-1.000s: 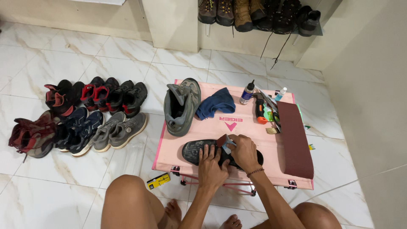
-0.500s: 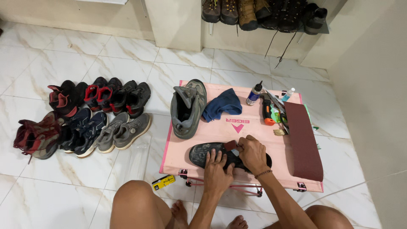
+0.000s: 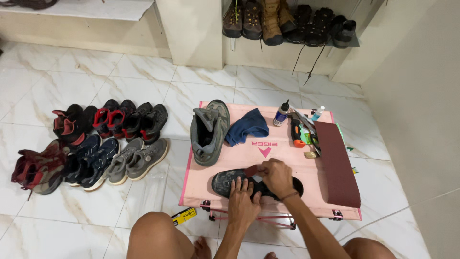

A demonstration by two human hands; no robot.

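Observation:
A black shoe insole lies flat near the front edge of a low pink folding table. My left hand presses down on the insole with fingers spread. My right hand grips a small dark red piece of abrasive paper against the insole's top. A grey hiking shoe stands on the table's left side, beside a crumpled blue cloth.
On the table's right lie a dark red abrasive strip, a small bottle, a spray bottle and an orange-handled tool. Several shoes sit in rows on the tiled floor at left. Boots fill a back shelf. A yellow tube lies underfoot.
My hands stay on the insole, with the right hand shifting slightly along it. The view has drifted a little, so the table sits further right in frame.

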